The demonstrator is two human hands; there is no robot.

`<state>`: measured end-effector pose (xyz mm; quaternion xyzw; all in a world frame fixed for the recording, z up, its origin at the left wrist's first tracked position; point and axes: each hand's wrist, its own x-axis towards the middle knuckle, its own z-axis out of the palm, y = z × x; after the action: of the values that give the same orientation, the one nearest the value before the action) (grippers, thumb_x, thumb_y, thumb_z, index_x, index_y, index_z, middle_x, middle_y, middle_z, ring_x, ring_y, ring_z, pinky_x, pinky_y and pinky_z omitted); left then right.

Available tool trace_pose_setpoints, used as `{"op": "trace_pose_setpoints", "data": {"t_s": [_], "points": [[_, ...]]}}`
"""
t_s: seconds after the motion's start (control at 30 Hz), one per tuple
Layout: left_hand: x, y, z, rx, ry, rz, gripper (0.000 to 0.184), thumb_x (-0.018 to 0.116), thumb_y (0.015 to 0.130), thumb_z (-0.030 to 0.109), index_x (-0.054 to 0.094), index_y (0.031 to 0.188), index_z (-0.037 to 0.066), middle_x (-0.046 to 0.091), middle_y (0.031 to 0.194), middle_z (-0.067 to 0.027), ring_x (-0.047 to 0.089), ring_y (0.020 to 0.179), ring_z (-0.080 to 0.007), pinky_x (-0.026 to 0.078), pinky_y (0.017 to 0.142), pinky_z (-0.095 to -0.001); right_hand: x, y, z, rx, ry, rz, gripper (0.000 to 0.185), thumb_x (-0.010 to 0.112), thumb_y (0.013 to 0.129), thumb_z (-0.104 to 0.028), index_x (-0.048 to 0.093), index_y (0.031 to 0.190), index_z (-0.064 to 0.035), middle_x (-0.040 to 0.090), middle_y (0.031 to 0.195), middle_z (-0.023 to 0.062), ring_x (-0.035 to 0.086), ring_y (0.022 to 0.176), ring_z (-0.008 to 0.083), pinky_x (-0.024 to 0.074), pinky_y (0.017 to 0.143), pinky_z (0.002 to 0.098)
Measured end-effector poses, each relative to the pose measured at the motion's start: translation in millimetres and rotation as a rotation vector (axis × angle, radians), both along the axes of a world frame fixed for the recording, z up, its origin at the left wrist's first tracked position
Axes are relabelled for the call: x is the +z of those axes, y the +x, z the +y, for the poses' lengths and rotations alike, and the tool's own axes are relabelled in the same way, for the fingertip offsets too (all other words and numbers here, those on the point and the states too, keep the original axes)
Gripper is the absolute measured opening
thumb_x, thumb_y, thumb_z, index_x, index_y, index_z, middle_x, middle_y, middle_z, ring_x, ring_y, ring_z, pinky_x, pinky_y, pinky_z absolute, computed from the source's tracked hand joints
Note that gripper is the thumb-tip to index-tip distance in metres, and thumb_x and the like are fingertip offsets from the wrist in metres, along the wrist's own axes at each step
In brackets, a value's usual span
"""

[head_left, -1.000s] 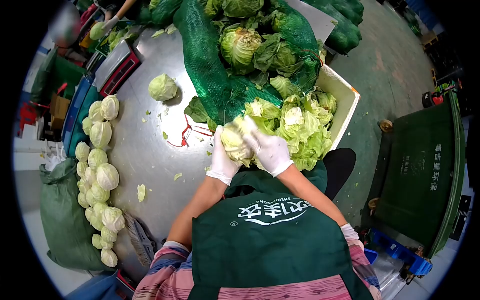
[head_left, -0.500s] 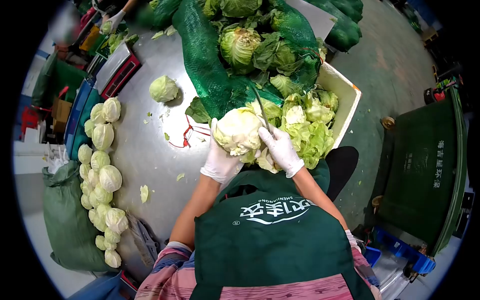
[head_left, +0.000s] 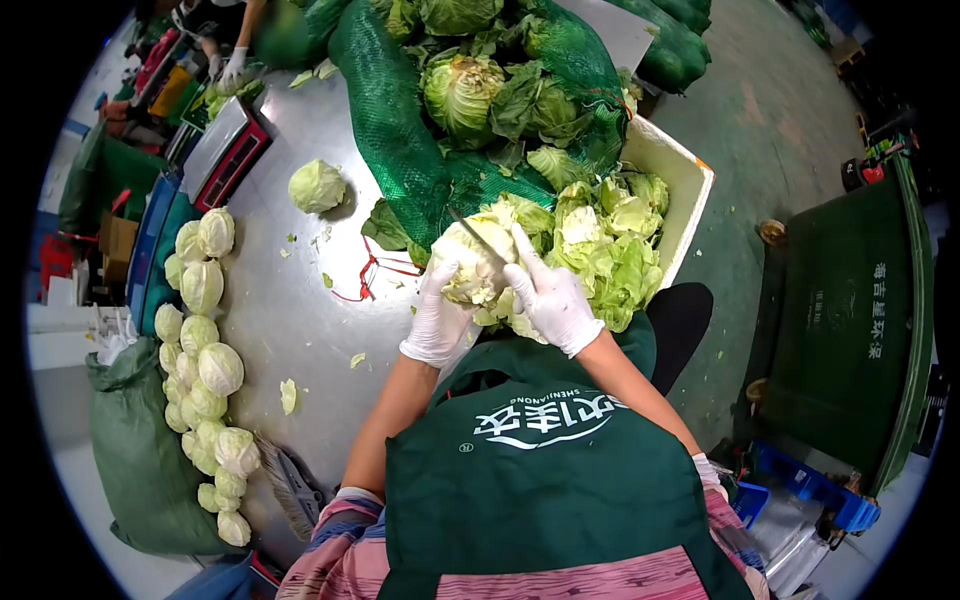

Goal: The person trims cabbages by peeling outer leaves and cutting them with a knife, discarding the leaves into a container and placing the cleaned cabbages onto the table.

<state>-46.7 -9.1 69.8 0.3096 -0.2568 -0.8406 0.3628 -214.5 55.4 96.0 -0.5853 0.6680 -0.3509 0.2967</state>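
A pale, trimmed cabbage (head_left: 462, 265) rests in my left hand (head_left: 438, 320), whose white-gloved fingers cup it from the left and below. My right hand (head_left: 558, 305), gloved too, grips a knife (head_left: 478, 235); its dark, thin blade lies across the top of the cabbage, and the handle is hidden in the palm. The right index finger is stretched out beside the cabbage. Just beyond is a green mesh bag (head_left: 385, 110) with leafy cabbages (head_left: 462, 98) showing in its opening. Loose outer leaves (head_left: 628, 265) fill the white foam box (head_left: 688, 185) at the right.
One cabbage (head_left: 317, 186) sits alone on the metal table (head_left: 290, 330), near red string (head_left: 368, 275). Trimmed cabbages (head_left: 220, 368) line the left edge. Behind them is a red-sided scale (head_left: 228, 160). Another person's gloved hand (head_left: 233, 68) shows at upper left. A green bin (head_left: 840, 330) stands right.
The knife blade has swung from upright at the cabbage's right side to slanting leftward over its top. My right hand has turned, its index finger now extended. The co-worker's hands have shifted.
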Motion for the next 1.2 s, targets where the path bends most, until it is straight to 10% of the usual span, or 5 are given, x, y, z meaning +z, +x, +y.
{"op": "trace_pose_setpoints", "data": {"t_s": [0.3,0.4,0.63,0.67,1.2], "points": [[14,5,-3,0.072,-0.21,-0.035,0.067,0.064,0.082,0.027,0.035,0.138,0.006,0.05,0.131,-0.0118,0.051,0.121,-0.0255,0.045,0.1,-0.0413,0,3,-11,-0.06,-0.148,-0.052,0.056,0.045,0.097,-0.046,0.049,0.131,-0.0011,0.058,0.054,0.0131,0.057,0.044,0.0277,0.044,0.043,0.0385],[5,20,0,0.015,-0.124,0.075,0.078,0.066,0.08,0.038,0.032,0.142,0.007,0.044,0.139,-0.014,0.047,0.125,-0.0324,0.041,0.102,-0.051,8,-23,-18,-0.351,0.205,-0.737,0.054,0.041,0.096,-0.056,0.053,0.078,-0.0062,0.053,0.051,0.0021,0.043,0.032,0.0076,0.0347,0.032,0.0231],[14,4,0,-0.026,0.272,0.494,0.077,0.05,0.084,0.054,0.029,0.145,0.011,0.034,0.147,-0.0162,0.034,0.134,-0.039,0.028,0.107,-0.0611,-63,-57,-28,-0.348,0.149,0.045,0.068,0.053,0.091,-0.051,0.044,0.137,-0.0024,0.061,0.068,0.0146,0.06,0.053,0.0191,0.0497,0.063,0.0293],[12,6,-2,-0.111,0.261,0.553,0.077,0.046,0.085,0.057,0.031,0.145,0.011,0.034,0.147,-0.0148,0.036,0.132,-0.0367,0.025,0.11,-0.0567,-19,-45,-23,-0.339,0.231,-0.297,0.077,0.056,0.09,-0.051,0.032,0.145,-0.003,0.063,0.071,0.014,0.06,0.053,0.0156,0.0491,0.056,0.0288],[8,-14,-3,0.082,-0.238,-0.085,0.061,0.058,0.091,0.037,0.034,0.14,0.01,0.042,0.138,-0.0133,0.047,0.124,-0.0282,0.041,0.104,-0.0446,19,-12,-17,-0.095,0.05,-0.462,0.053,0.068,0.085,-0.029,0.053,0.129,-0.0011,0.069,0.08,0.0082,0.064,0.06,0.0119,0.0516,0.059,0.0244]]}}
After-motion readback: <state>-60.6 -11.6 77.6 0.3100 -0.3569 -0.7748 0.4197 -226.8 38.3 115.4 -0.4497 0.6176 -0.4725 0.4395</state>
